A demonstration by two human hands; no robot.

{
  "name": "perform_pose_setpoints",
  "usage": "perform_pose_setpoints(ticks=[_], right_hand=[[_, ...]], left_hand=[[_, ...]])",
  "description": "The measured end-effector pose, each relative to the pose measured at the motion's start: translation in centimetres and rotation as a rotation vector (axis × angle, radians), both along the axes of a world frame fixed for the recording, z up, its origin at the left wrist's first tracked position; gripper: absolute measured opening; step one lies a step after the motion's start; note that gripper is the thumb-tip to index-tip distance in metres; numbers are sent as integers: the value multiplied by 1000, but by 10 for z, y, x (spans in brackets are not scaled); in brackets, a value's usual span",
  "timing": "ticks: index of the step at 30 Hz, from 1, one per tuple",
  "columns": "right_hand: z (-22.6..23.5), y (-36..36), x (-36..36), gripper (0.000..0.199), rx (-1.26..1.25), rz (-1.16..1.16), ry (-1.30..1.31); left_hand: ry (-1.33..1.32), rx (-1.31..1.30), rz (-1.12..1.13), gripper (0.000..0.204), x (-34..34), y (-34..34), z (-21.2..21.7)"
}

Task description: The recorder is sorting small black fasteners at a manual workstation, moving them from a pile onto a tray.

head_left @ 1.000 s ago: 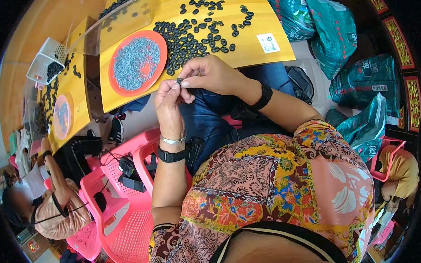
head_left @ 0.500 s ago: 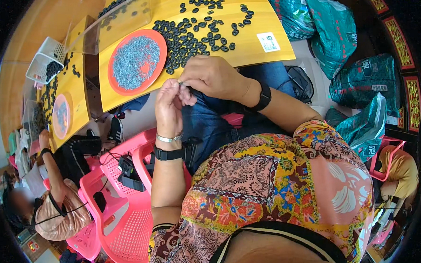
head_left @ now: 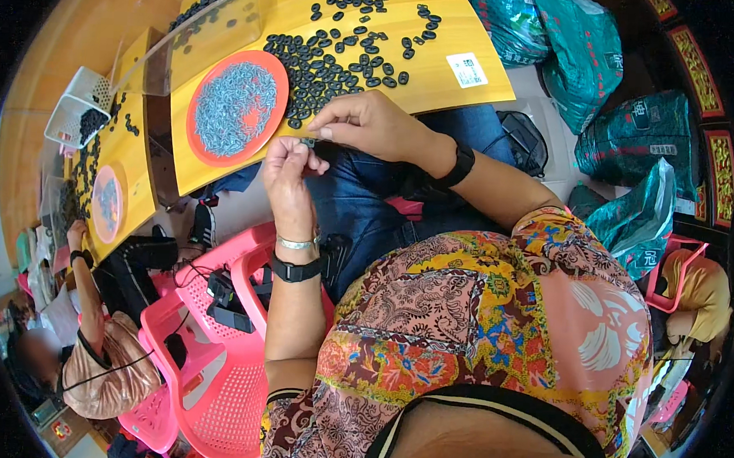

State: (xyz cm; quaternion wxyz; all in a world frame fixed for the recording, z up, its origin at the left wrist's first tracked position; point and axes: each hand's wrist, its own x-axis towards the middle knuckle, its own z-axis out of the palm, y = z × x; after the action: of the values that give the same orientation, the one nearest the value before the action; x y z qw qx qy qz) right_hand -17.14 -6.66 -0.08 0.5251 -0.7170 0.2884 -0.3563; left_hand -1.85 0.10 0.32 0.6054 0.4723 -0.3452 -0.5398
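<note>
Just off the table's near edge, my left hand (head_left: 290, 176) pinches a small black oval part (head_left: 308, 143) between thumb and fingertips. Close above it is my right hand (head_left: 379, 129), its thumb and forefinger drawn together at the part's upper side. Whatever those fingertips hold, if anything, is too small to make out. Beyond my hands, many black oval parts (head_left: 316, 79) lie loose on the yellow table (head_left: 441, 28). A red-orange plate (head_left: 283, 84) heaped with small silvery screw-like pieces sits to the left.
A clear plastic bin (head_left: 220, 38) and a white basket (head_left: 81, 106) stand farther left. Pink plastic chairs (head_left: 220, 411) are beside me on the left, near another person (head_left: 103, 365). Green sacks (head_left: 583, 62) line the right side. A white label (head_left: 467, 70) lies on the table.
My hands have drawn slightly apart, the left one shifting a little left. The black part now shows between them, where fingers covered most of it before.
</note>
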Motion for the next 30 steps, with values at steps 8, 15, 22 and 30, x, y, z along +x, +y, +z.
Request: perform_pose_setpoints(ticks=[8, 15, 22, 30], right_hand=[[-4, 1, 2, 15, 214, 111, -74], [-8, -1, 1, 13, 203, 104, -48], [-7, 2, 3, 20, 107, 9, -9], [-3, -1, -2, 12, 77, 50, 83]], left_hand=[[-104, -21, -30, 8, 2, -1, -4], [-132, 40, -81, 9, 0, -1, -1], [-191, 21, -121, 10, 3, -1, -8], [-744, -90, -93, 13, -4, 3, 5]])
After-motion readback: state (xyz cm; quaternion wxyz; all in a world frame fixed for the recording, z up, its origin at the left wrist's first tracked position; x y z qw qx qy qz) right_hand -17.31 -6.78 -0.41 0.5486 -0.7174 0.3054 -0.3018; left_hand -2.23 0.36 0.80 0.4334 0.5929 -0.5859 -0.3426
